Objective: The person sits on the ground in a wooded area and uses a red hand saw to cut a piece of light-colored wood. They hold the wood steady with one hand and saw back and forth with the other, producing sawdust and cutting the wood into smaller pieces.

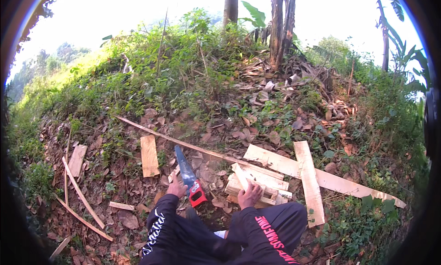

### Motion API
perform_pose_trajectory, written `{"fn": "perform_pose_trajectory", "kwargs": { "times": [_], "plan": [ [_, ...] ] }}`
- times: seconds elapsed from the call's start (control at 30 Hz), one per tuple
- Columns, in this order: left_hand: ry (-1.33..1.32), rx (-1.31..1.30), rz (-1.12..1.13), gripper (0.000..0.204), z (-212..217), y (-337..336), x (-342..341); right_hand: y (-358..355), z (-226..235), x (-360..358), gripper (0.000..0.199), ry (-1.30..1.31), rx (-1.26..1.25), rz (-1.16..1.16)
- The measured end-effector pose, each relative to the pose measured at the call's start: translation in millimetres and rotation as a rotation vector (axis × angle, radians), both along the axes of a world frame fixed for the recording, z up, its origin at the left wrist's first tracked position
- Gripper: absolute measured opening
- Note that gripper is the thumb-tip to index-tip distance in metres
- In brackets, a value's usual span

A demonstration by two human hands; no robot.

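Note:
My left hand (pixel 176 187) is closed on a small pale wood offcut (pixel 173 174), just left of a handsaw (pixel 186 170) lying on the leaves. The saw has a blue-grey blade pointing away from me and a red handle nearest my legs. My right hand (pixel 251 195) grips the near end of a short wooden piece (pixel 240 174), which lies tilted across a stack of sawn boards (pixel 271 178). Its fingertips are partly hidden behind the back of the hand.
A long thin strip (pixel 174 139) runs diagonally beyond the saw to the stack. A long board (pixel 340 183) lies at right with another board (pixel 308 182) across it. Loose boards (pixel 149 155) and narrow sticks (pixel 83 193) lie leftward. Weeds and tree trunks (pixel 278 28) rise ahead.

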State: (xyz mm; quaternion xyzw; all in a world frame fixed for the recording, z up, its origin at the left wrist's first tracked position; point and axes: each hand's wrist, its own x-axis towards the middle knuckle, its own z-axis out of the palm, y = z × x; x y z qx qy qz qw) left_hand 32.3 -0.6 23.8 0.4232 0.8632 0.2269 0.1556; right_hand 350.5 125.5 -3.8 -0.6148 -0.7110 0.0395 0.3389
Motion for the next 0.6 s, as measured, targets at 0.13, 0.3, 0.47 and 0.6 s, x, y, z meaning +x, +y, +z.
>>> {"fn": "perform_pose_trajectory", "kwargs": {
  "times": [0.13, 0.3, 0.47, 0.6],
  "plan": [
    [0.003, 0.593, 0.064, 0.103, 19.2, 0.3, -1.0, -2.7, -0.9, 0.3, 0.047, -0.009, 0.037, 0.014],
    [-0.07, 0.841, 0.119, 0.1, 35.0, 0.1, 0.1, -11.2, -3.9, -2.3, 0.047, -0.021, -0.031, 0.005],
    [-0.037, 0.799, 0.165, 0.098, 40.4, 2.7, 3.6, -4.8, -3.1, -0.4, 0.048, -0.015, 0.035, 0.028],
    [-0.098, 0.835, 0.071, 0.095, 53.6, 2.1, 16.1, -6.0, -7.4, 2.3, 0.05, -0.064, 0.043, 0.021]
  ]
}}
